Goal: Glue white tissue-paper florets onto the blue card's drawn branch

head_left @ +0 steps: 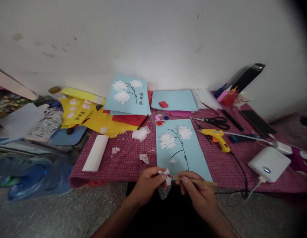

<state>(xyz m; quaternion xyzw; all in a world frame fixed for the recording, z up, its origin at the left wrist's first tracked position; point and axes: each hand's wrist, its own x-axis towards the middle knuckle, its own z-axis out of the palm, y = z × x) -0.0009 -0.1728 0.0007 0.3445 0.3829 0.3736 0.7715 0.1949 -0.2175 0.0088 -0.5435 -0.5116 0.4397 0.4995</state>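
**Tissue scrap and wooden stick held at the table's near edge**

Right now my left hand (pixel 148 185) pinches a small piece of white tissue paper (pixel 166 176) between thumb and fingertips, the scrap standing up in little folded points just above my knuckles. My right hand (pixel 197 193) is closed around a thin wooden stick (pixel 198 180), thumb and fingers pressed on it; the stick runs off to the right, and its near end meets the tissue where my two hands come together. Both hands sit at the front edge of the table, over the lower border of a light blue card (pixel 195 158).

That card lies on a red checked tablecloth (pixel 123 158) and carries drawn black stems with two white tissue flowers (pixel 175 137) stuck to it. Just right of the card rests a yellow glue gun (pixel 216 136), its black cord trailing toward me. Behind the gun lie black-handled scissors (pixel 216 121). A white power adapter (pixel 269 163) with a lit indicator sits farther right. Left of the card, loose tissue scraps (pixel 141 134) are scattered, and a white paper roll (pixel 96 152) lies near the cloth's left edge. Against the wall leans a finished blue card (pixel 127 96) with three white flowers, beside yellow sheets (pixel 94 115).
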